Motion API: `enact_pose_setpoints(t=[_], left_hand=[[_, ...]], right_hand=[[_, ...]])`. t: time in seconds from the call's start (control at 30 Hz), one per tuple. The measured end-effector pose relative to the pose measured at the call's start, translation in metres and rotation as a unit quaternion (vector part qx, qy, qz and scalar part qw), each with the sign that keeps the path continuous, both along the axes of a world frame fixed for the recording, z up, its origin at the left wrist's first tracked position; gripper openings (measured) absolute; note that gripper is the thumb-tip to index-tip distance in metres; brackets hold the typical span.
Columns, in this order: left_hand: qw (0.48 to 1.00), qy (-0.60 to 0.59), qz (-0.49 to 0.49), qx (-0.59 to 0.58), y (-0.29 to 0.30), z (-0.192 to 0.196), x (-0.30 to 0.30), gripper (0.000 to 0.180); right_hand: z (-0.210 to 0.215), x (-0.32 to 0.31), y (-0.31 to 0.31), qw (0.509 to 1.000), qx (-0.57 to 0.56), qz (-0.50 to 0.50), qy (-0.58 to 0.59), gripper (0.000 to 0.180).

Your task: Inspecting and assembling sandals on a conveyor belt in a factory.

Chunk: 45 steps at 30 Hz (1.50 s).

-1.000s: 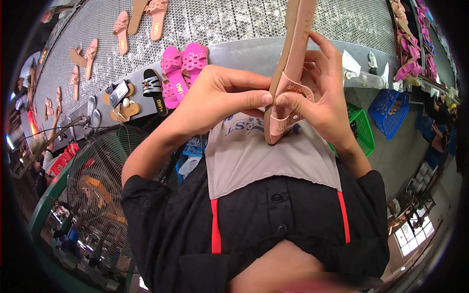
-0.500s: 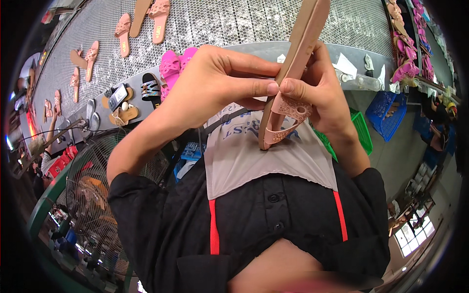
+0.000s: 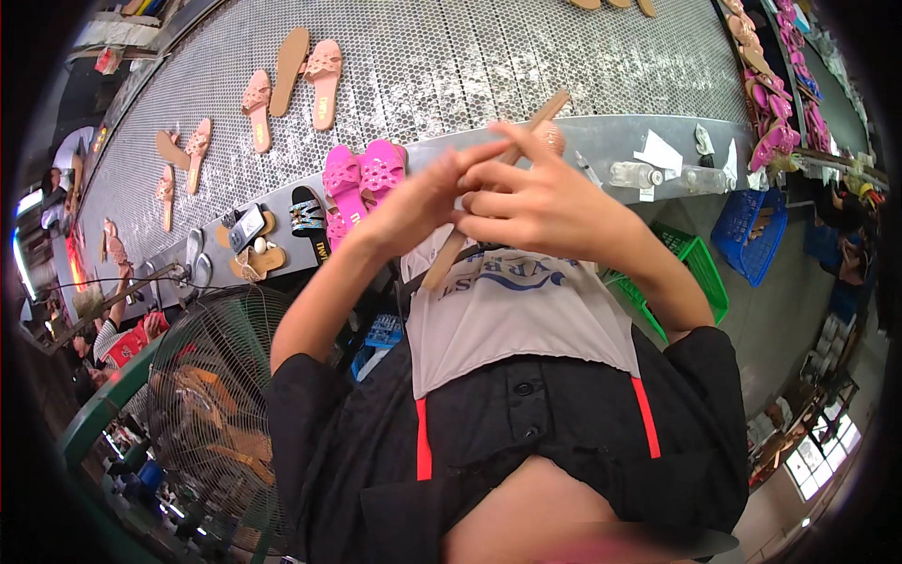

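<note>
The sandal (image 3: 443, 265), pink upper (image 3: 552, 137) apparently fitted, is between both hands before the apron (image 3: 521, 324); handling appears unfinished. Right hand (image 3: 537, 209) fingers are closed around it; left hand (image 3: 411, 199) grip is blurred, cannot tell.

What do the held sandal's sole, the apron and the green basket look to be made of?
Sandal sole: matte tan, perhaps rubber or synthetic; its plain, dull surface leaves that open. Apron: fabric, matte, judging by its folds and puckered hem. Green basket: probably smooth plastic, from its even bright colour.
</note>
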<state>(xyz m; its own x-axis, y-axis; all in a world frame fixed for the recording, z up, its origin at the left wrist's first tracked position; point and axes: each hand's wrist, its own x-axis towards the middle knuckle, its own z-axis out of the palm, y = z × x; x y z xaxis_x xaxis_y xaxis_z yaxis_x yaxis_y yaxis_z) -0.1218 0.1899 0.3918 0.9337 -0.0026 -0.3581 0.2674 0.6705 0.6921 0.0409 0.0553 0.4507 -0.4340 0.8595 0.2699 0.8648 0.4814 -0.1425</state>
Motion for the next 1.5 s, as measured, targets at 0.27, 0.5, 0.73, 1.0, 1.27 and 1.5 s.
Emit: enact_pose_setpoints(t=[0.27,0.5,0.73,1.0,1.27,1.5], left_hand=[[0.976,-0.110,0.183,0.039,-0.016,-0.004,0.007,0.083],[0.949,-0.131,0.236,0.165,-0.070,0.004,0.025,0.078],[0.937,-0.133,0.146,0.287,-0.034,-0.002,0.013,0.055],[0.940,-0.090,0.179,0.276,0.018,0.039,0.046,0.047],[0.929,-0.049,0.367,-0.017,0.053,-0.041,0.061,0.045],[0.903,0.202,0.292,0.241,0.108,-0.165,0.008,0.044]], right_hand=[[-0.024,0.012,-0.009,0.947,0.089,-0.160,0.263,0.036],[-0.022,0.015,0.003,0.735,-0.093,-0.273,0.613,0.097],[-0.024,0.026,-0.018,0.666,-0.167,-0.320,0.653,0.092],[0.000,0.007,0.001,0.843,-0.065,-0.327,0.422,0.094],[-0.084,0.015,0.011,0.606,-0.259,-0.239,0.713,0.093],[-0.175,0.132,0.177,0.690,-0.177,-0.388,0.585,0.058]])
